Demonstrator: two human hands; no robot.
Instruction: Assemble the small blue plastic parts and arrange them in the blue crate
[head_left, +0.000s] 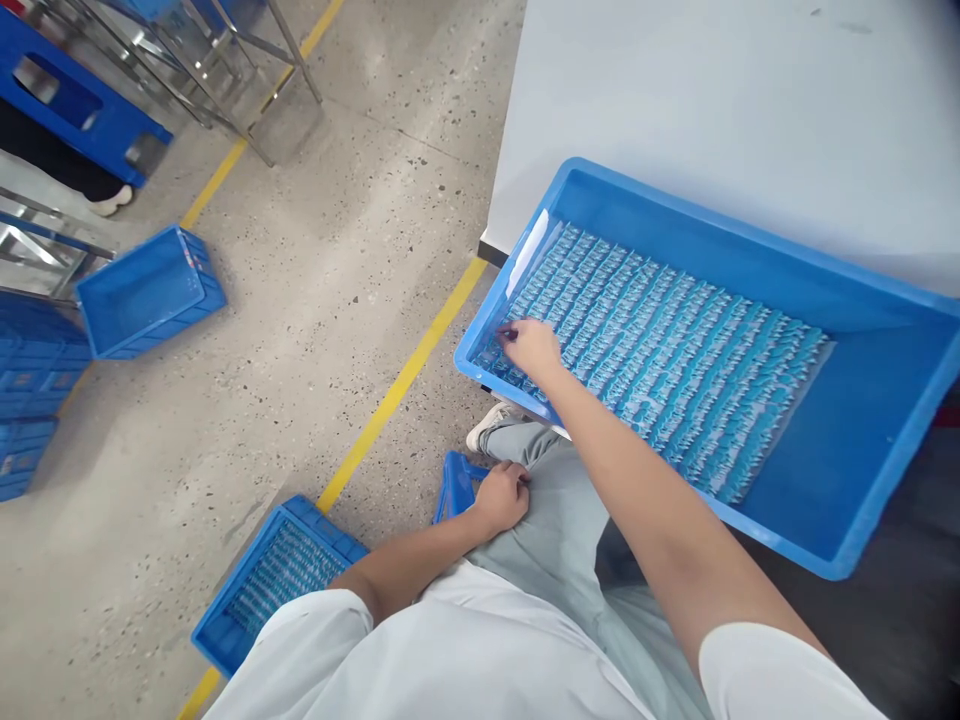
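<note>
A large blue plastic bin (870, 430) holds many rows of small light-blue pieces (660, 340) on a pale, clear-looking sheet. My right hand (531, 348) reaches into the bin at its left end, over the end of the rows. Its thumb and fingertips come together in a pinch; what is between them is too small to make out. Down beside the bin, my left hand (504, 495) rests on my thigh over the grey-green trousers (555, 510). Its fingers are curled in, and nothing shows in them.
The bin sits on a white table (712, 90). Another blue crate (225, 600) with similar rows is on the floor at lower left. Farther off are an empty-looking crate (146, 295), stacked crates (34, 380), metal-legged stools (217, 80) and a person's shoe (112, 200).
</note>
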